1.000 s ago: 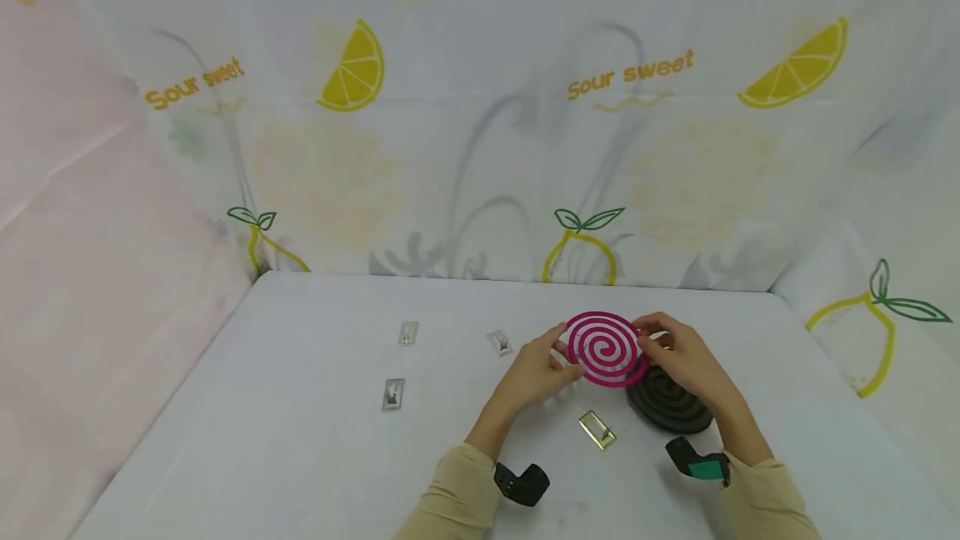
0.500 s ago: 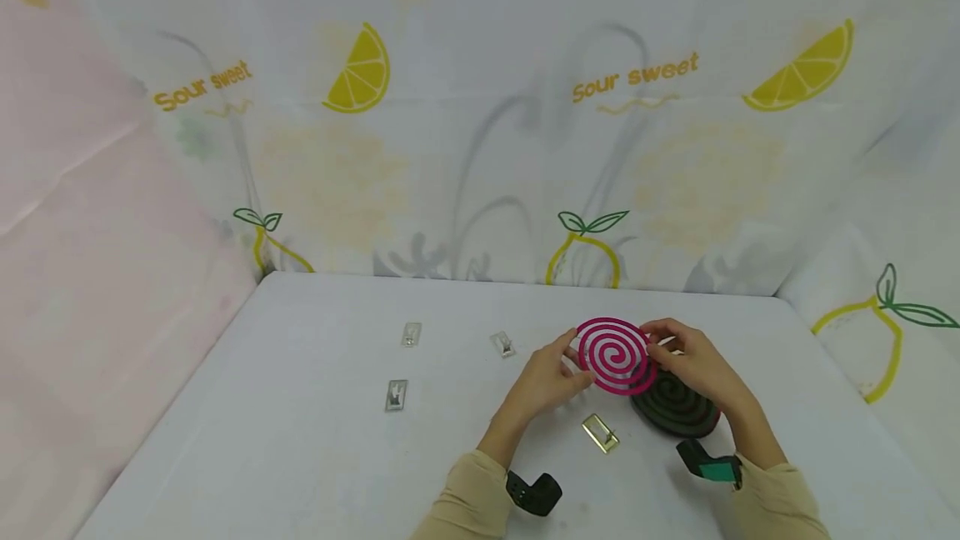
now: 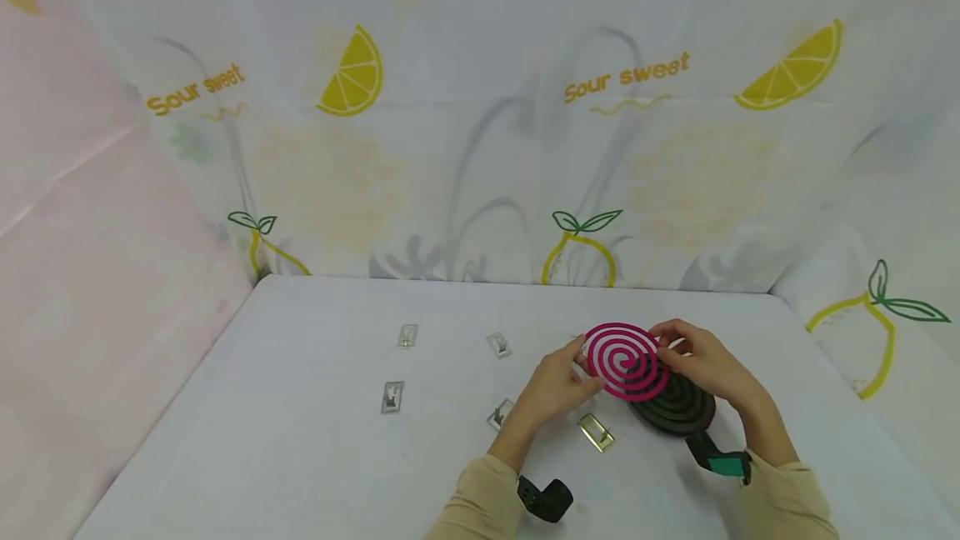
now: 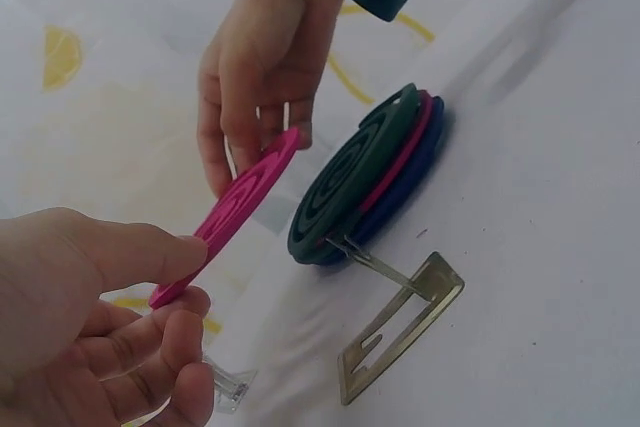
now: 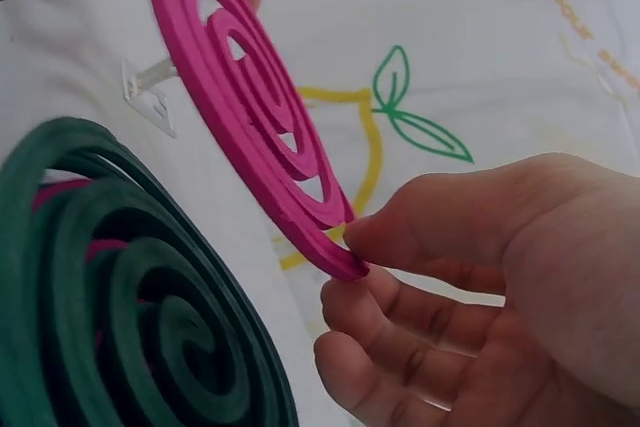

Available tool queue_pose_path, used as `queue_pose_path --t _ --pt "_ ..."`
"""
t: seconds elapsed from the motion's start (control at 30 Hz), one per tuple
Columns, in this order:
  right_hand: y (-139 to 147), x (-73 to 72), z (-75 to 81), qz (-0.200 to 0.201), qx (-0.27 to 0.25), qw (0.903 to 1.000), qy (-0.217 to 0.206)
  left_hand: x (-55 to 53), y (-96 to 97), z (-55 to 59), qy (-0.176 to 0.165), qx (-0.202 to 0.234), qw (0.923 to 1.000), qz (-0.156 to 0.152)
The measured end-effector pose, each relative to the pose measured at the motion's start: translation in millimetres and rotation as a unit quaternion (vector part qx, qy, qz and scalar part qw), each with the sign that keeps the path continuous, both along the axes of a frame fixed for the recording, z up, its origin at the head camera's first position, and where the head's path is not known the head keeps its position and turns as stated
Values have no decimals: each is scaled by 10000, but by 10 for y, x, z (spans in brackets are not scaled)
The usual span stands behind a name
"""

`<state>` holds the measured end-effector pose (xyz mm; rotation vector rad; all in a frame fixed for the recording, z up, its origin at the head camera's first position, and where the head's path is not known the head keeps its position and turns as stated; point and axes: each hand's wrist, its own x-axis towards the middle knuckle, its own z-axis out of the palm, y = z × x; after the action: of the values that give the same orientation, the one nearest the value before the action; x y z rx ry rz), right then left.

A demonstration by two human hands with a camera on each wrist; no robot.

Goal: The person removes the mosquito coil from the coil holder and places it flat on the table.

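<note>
Both hands hold a pink mosquito coil (image 4: 240, 199) tilted above the table. My left hand (image 3: 553, 388) pinches its left edge between thumb and fingers. The opposite edge is pinched by my right hand (image 3: 705, 363). Below and to the right lies a stack of coils, with a dark green coil (image 4: 345, 172) on top, then a pink one (image 4: 402, 159) and a blue one (image 4: 425, 169). In the head view the held coil overlaps part of that stack. A gold-coloured metal coil stand (image 3: 596, 432) with a raised prong lies just left of the stack.
Several silver coil stands lie to the left on the white table (image 3: 285, 440), among them one at the front (image 3: 392, 397) and one farther back (image 3: 407, 336). Another silver stand (image 3: 499, 415) is partly covered by my left forearm. A printed curtain (image 3: 450, 148) encloses the table.
Both hands have carried the pink coil a little right and nearer, so it overlaps more of the stack. A silver stand shows beside my left forearm, which hid it before.
</note>
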<state>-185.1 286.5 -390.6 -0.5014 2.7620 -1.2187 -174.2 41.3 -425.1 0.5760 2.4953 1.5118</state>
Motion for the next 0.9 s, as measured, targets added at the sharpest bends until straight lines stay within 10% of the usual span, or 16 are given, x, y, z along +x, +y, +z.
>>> queue_pose_path --t 0.6,0.9 --pt "233 21 30 78 205 9997 -129 -34 219 -59 34 -155 9998 -155" --pt "405 56 39 264 92 9958 -876 -9 368 -128 287 -91 9990 -331"
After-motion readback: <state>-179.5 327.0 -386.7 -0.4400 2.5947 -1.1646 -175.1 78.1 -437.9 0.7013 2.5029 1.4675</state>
